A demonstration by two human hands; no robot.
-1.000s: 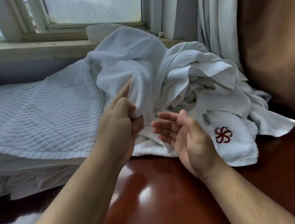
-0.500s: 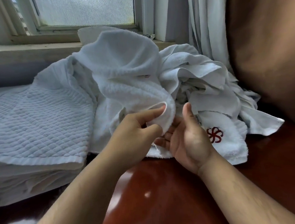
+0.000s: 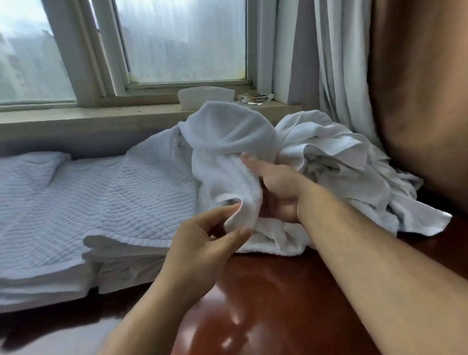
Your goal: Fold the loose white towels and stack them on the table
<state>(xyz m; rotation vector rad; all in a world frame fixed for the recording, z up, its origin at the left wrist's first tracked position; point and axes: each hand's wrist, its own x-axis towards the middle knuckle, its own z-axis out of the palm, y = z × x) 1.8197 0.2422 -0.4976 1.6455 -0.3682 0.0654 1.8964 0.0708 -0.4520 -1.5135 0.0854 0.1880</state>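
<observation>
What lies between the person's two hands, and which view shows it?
A hanging fold of the loose white towel, seen in the head view. The left hand pinches its hem; the fingers of the right hand are hidden behind it.

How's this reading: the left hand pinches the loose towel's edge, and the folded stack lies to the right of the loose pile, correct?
Not quite. In the head view the folded stack lies to the left of the loose pile, not the right. The left hand does pinch the loose towel by its edge.
</observation>
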